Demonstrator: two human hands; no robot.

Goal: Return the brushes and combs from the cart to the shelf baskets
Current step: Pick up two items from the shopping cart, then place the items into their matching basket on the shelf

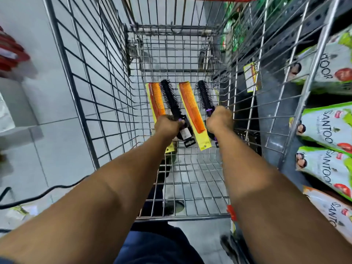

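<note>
Black brushes (170,99) (both hands (167,125) gripping)

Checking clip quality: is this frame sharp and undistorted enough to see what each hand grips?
Head view: strong wide-angle bowing of the cart wires; left edge motion-blurred; centre sharp enough, even light, no glare. The left hand and right hand each close on a black round brush.

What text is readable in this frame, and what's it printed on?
"SANTOOR": partly cut off, on the green-and-white pouches on the shelf at right.
Yellow shelf tag: print too blurred to read.
White label on the left brush's handle: too small to read.
Yellow comb cards: no legible text.
</note>
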